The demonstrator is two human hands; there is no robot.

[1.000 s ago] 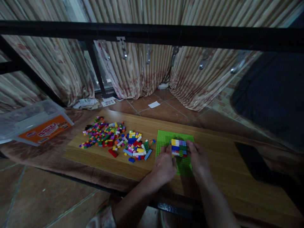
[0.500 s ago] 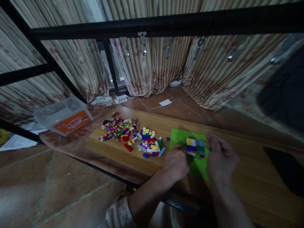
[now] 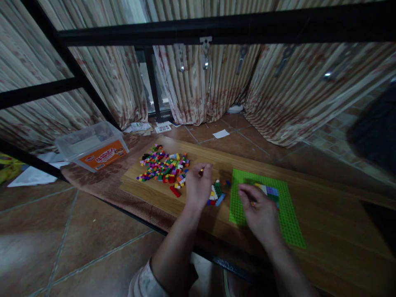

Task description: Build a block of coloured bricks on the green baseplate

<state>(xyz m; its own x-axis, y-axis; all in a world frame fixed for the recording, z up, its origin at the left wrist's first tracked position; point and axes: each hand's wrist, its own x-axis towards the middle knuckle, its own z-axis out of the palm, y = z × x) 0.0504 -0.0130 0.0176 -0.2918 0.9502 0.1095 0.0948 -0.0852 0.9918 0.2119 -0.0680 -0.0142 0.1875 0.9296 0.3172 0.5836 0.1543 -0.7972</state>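
Note:
A green baseplate (image 3: 287, 218) lies on a wooden board (image 3: 145, 192). A small multicoloured brick block (image 3: 269, 191) stands on the baseplate. My right hand (image 3: 258, 212) rests on the baseplate against the block's left side, fingers curled around it. My left hand (image 3: 198, 185) hovers over the near pile of loose bricks (image 3: 215, 194), fingers bent down, with a small yellow brick (image 3: 201, 169) at its fingertips. A larger heap of loose coloured bricks (image 3: 162, 167) lies farther left on the board.
A clear plastic box with an orange label (image 3: 93, 146) stands at the left on a brown mat (image 3: 105, 185). A black metal frame (image 3: 216, 29) crosses overhead. Striped curtains hang behind. Papers (image 3: 221, 133) lie on the tiled floor.
My left hand left the brick block and moved left over the loose bricks. My right hand shifted to the block's left side. The camera view swung to the left.

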